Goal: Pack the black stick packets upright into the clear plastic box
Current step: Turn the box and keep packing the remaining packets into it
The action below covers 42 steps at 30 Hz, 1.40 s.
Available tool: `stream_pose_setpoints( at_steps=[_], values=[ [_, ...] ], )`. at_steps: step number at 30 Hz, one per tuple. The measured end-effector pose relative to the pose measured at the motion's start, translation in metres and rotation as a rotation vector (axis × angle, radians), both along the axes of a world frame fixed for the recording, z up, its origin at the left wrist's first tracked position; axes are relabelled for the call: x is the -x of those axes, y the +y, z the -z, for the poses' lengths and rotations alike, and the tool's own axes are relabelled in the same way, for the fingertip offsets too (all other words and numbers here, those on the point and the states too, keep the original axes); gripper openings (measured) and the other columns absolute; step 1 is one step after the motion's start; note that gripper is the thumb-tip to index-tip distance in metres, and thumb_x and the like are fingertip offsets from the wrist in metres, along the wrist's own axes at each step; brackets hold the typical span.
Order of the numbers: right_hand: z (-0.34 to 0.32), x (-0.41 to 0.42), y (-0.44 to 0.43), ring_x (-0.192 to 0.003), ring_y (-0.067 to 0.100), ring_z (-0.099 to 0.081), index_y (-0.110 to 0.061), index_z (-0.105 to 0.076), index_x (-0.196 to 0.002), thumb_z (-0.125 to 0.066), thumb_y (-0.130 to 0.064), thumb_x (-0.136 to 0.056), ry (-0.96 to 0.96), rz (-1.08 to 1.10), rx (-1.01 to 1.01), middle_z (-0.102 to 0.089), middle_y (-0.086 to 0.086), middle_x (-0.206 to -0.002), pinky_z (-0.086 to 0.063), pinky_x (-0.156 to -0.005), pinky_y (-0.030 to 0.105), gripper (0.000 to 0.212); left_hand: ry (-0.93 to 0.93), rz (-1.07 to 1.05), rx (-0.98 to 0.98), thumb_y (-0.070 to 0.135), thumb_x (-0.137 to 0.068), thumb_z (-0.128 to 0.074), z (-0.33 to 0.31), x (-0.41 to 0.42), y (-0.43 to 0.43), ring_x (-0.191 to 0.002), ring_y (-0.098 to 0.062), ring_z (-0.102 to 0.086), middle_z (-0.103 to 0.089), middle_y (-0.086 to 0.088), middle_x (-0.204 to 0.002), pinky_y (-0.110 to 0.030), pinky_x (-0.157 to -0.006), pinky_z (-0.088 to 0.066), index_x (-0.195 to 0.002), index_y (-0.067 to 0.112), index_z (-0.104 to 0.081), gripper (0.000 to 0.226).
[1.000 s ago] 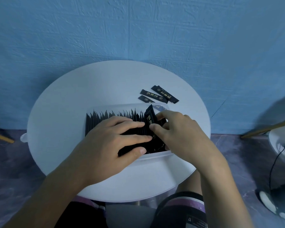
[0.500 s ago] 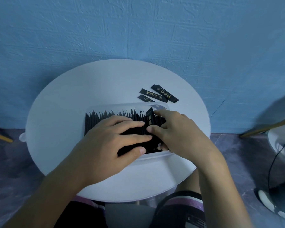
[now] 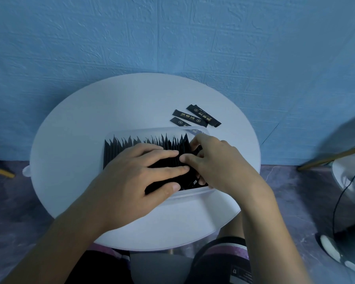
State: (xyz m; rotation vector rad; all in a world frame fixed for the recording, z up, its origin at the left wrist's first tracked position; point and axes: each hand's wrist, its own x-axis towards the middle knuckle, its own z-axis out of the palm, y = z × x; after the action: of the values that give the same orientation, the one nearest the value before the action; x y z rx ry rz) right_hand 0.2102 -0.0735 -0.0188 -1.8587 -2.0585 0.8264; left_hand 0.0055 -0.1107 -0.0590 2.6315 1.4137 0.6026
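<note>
Right hand (image 3: 219, 162) lower now, fingers (image 3: 190, 158) curled round stick packets (image 3: 172, 144) deeper in box (image 3: 191, 194); left hand (image 3: 131, 175) flat atop them.

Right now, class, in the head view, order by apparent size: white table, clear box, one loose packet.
1. white table
2. clear box
3. loose packet
The packet lies farther away, yet the ranking is clear.

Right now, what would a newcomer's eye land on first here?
A dense row of upright black stick packets fills the clear plastic box mid-table, the left hand pressing flat across it while the right hand pinches packets at the right end. Three loose packets lie flat on the white round table behind the box.
</note>
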Motion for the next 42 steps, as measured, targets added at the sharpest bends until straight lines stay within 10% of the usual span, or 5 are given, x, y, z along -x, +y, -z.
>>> stream_pose_setpoints(
  at_steps=[7,42],
  values=[
    [-0.002,-0.002,-0.003,-0.053,0.016,-0.068,-0.024,-0.057,-0.093,-0.053,-0.043,-0.100,0.008,0.013,-0.041,-0.070,0.000,-0.068,-0.055,-0.063,0.030,0.021,0.045,0.014,-0.004,0.054,-0.102,-0.040,-0.001,0.000,0.000,-0.129,-0.014,-0.047,-0.054,0.017,-0.143,-0.033,-0.111,-0.035,-0.136,0.046,-0.061,0.040],
    [-0.016,-0.007,-0.003,-0.067,0.035,-0.064,-0.003,-0.060,-0.081,-0.046,-0.033,-0.100,-0.229,-0.013,-0.101,-0.069,0.012,-0.071,-0.055,-0.076,0.039,0.039,0.033,0.007,-0.007,0.047,-0.102,-0.043,-0.002,-0.006,-0.004,-0.129,-0.015,-0.047,-0.054,0.012,-0.140,-0.033,-0.109,-0.035,-0.132,0.039,-0.065,0.038]
  ],
)
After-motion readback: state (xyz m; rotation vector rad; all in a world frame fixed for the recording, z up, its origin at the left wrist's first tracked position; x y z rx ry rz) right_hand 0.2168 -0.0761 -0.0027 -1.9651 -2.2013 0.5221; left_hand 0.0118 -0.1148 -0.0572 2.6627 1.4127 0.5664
